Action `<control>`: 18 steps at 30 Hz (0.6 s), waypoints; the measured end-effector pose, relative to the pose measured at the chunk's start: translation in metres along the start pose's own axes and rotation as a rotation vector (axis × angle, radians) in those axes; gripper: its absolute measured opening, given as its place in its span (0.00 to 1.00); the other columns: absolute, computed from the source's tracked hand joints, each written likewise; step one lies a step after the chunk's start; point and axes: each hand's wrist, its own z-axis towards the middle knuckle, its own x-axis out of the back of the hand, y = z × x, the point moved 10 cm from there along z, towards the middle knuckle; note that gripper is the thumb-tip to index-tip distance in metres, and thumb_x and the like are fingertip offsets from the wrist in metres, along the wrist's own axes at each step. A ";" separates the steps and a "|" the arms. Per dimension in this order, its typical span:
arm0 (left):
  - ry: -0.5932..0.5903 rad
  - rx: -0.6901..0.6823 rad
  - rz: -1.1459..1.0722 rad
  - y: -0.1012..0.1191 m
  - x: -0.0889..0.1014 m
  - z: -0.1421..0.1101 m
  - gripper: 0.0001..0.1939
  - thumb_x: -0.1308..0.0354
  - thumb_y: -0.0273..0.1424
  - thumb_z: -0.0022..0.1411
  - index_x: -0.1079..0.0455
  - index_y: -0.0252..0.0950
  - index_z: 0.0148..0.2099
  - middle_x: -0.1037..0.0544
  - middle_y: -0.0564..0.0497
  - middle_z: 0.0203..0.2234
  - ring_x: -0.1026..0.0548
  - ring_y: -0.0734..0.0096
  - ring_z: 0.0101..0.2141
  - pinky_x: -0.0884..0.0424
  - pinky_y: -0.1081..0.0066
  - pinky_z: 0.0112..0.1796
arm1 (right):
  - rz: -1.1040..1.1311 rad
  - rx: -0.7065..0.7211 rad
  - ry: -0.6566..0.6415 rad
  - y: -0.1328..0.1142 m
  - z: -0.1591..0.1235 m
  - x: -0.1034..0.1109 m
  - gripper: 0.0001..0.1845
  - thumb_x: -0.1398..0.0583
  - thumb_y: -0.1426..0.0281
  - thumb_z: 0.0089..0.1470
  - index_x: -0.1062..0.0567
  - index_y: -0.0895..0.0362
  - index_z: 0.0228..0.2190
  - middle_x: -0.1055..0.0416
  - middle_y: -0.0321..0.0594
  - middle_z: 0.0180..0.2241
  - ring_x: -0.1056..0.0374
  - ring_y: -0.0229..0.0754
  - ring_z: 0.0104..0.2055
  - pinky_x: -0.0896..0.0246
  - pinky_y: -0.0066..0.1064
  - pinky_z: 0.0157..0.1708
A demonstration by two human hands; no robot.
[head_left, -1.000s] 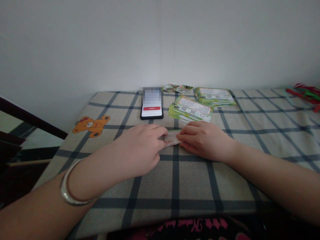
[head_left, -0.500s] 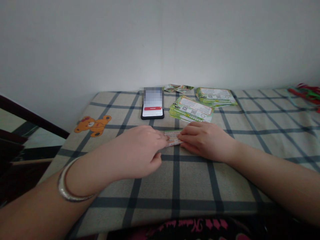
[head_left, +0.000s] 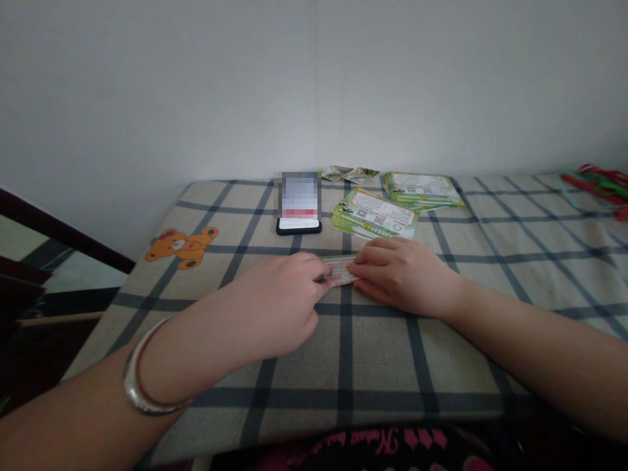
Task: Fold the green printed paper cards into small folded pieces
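A small printed paper card [head_left: 339, 269], which looks folded, lies on the checked tablecloth between my hands. My left hand [head_left: 287, 302], silver bangle at the wrist, has its closed fingers on the card's left end. On the right end press the bunched fingers of my right hand [head_left: 402, 276], which cover part of the card. A fanned stack of green and white cards [head_left: 377, 212] lies just beyond my right hand.
A phone [head_left: 299, 222] with a lit screen lies near the wall [head_left: 245, 85]. Beside it are folded paper pieces [head_left: 360, 174] and another card stack [head_left: 424, 188]. Red and green items [head_left: 601, 186] lie far right. An orange bear picture [head_left: 181, 247] is at the left.
My left hand has shifted slightly along the card's left end, its fingers lifting and pressing. My right hand stays in place. The card has barely moved.
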 end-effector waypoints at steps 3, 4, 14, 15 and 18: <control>-0.077 0.006 -0.001 0.000 -0.006 0.000 0.19 0.50 0.24 0.56 0.26 0.33 0.49 0.23 0.43 0.47 0.27 0.56 0.50 0.29 0.56 0.51 | 0.024 0.018 0.033 -0.001 0.000 0.003 0.14 0.47 0.66 0.63 0.23 0.58 0.40 0.25 0.43 0.35 0.33 0.44 0.40 0.40 0.36 0.37; -0.080 0.010 -0.003 0.000 -0.006 0.000 0.20 0.50 0.24 0.56 0.27 0.33 0.50 0.24 0.43 0.48 0.27 0.56 0.50 0.29 0.56 0.52 | 0.034 0.034 0.043 -0.003 0.000 0.004 0.15 0.48 0.67 0.64 0.23 0.58 0.40 0.25 0.42 0.36 0.32 0.44 0.41 0.39 0.36 0.38; -0.076 0.032 -0.035 -0.003 -0.003 -0.001 0.19 0.50 0.25 0.55 0.26 0.33 0.47 0.23 0.44 0.47 0.27 0.58 0.50 0.30 0.58 0.54 | 0.127 0.128 0.042 -0.018 0.001 0.003 0.15 0.46 0.70 0.63 0.26 0.57 0.48 0.24 0.44 0.41 0.32 0.43 0.42 0.36 0.36 0.39; -0.078 0.039 -0.043 -0.004 -0.003 -0.001 0.19 0.50 0.25 0.55 0.26 0.33 0.47 0.23 0.44 0.47 0.26 0.58 0.50 0.30 0.58 0.53 | 0.124 0.125 0.039 -0.018 0.001 0.003 0.15 0.46 0.70 0.63 0.25 0.57 0.48 0.24 0.44 0.41 0.32 0.44 0.42 0.36 0.36 0.39; -0.090 0.054 -0.055 -0.006 -0.004 -0.003 0.19 0.49 0.27 0.56 0.27 0.35 0.49 0.23 0.43 0.47 0.26 0.57 0.50 0.30 0.56 0.52 | 0.114 0.123 0.041 -0.018 0.002 0.002 0.15 0.47 0.69 0.63 0.25 0.56 0.47 0.25 0.43 0.41 0.33 0.44 0.42 0.36 0.37 0.40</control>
